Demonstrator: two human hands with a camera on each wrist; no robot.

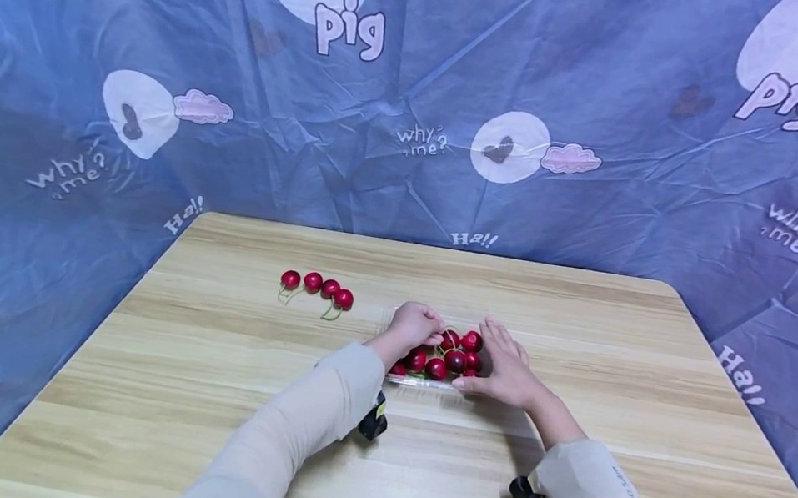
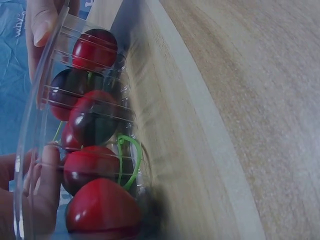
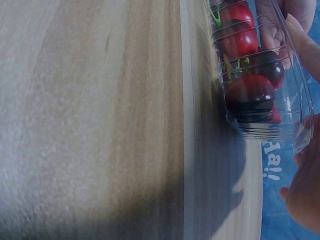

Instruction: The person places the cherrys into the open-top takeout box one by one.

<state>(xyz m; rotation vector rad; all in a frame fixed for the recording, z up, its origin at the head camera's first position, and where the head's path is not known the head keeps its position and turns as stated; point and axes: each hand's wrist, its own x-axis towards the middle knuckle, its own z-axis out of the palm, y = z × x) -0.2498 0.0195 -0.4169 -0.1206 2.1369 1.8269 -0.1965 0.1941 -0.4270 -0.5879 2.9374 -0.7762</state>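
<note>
A clear plastic box (image 1: 419, 382) holds several dark red cherries (image 1: 455, 361), some with green stems. My left hand (image 1: 413, 327) reaches over its left end, fingers bent down among the fruit. Its fingertips pinch at a cherry (image 1: 450, 340) near the far side, partly hidden by them. At the other end, my right hand (image 1: 504, 368) grips the box, thumb along the near rim and fingers at the far right corner. Through the box wall in the left wrist view, the left fingers (image 2: 47, 185) show beside the cherries (image 2: 92, 117).
Several cherries (image 1: 330, 289) with stems lie in a slanting row on the wooden table (image 1: 199, 391), left of and beyond the box. A blue printed cloth (image 1: 408, 183) hangs behind the table's far edge. Black wrist cameras (image 1: 373, 418) sit below both sleeves.
</note>
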